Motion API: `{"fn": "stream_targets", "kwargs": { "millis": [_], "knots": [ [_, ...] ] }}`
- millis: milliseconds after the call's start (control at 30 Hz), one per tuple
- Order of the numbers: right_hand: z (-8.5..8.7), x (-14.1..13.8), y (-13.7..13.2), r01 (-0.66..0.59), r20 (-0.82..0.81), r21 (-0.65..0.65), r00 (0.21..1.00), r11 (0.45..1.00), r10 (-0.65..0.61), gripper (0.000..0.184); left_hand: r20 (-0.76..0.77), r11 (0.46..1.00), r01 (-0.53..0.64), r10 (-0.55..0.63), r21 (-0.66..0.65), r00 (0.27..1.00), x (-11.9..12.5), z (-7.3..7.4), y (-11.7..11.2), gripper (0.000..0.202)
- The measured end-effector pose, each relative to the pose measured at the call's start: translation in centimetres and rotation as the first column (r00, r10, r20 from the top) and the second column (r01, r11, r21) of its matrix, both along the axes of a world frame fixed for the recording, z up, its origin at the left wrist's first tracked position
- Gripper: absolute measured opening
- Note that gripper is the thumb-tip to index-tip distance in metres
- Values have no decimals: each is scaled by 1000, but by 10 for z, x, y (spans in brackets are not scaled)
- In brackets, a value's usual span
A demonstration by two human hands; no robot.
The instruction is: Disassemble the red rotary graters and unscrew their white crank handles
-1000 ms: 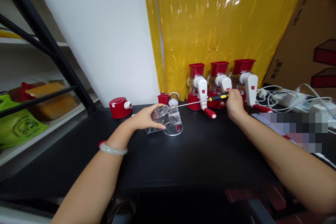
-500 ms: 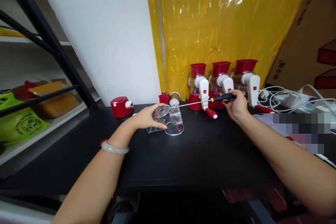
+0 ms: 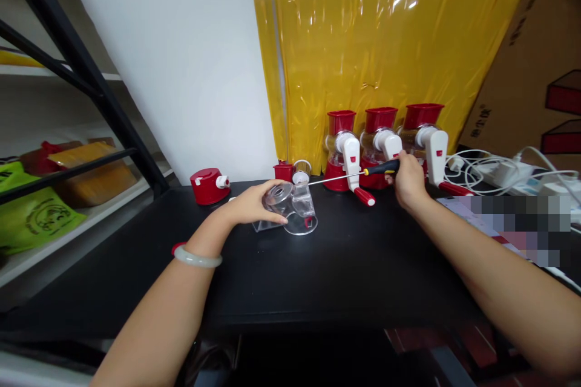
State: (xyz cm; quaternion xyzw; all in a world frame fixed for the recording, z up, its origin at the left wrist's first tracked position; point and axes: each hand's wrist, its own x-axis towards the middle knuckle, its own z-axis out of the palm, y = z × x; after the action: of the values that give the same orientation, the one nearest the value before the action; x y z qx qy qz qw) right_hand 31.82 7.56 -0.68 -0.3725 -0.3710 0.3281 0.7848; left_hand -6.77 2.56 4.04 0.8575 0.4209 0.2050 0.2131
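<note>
My left hand (image 3: 252, 203) rests on a clear plastic housing (image 3: 295, 208) lying on the black table (image 3: 318, 266), fingers curved over its left side. My right hand (image 3: 408, 180) grips the black and yellow handle of a long screwdriver (image 3: 349, 175). The thin shaft points left, and its tip reaches the top of the clear housing. A pale bangle sits on my left wrist.
Three red and white hand-crank grinders (image 3: 384, 139) stand at the back against a yellow plastic sheet. A red base (image 3: 206, 185) and a small red part (image 3: 284, 170) lie behind the housing. White cables and chargers (image 3: 503, 172) are at the right. A black shelf frame (image 3: 82, 78) stands left.
The right hand has shifted slightly with the screwdriver; its shaft stays aimed at the clear housing. The left hand has not moved.
</note>
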Motion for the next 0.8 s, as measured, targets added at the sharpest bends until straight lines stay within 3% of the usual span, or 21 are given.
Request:
{"fn": "stream_targets", "kwargs": {
  "millis": [100,300,500,700,800],
  "knots": [
    [4,-3,-2,81,64,-70,995,994,-76,19,-3,1000,-11,11,-14,1000,-1,1,0,86],
    [12,-11,-10,-142,-235,7,962,990,140,8,-7,999,-30,30,-17,1000,-3,1,1,87],
    [12,-11,-13,-183,-252,81,947,980,198,15,10,1000,-12,12,0,1000,-3,0,2,86],
    [3,-9,-2,-56,-171,53,983,997,64,36,-18,999,-30,30,14,999,-3,-1,3,89],
    [2,-8,-3,28,-77,42,997,999,-24,38,-25,999,-33,33,23,999,-3,-1,3,90]
  ]
}}
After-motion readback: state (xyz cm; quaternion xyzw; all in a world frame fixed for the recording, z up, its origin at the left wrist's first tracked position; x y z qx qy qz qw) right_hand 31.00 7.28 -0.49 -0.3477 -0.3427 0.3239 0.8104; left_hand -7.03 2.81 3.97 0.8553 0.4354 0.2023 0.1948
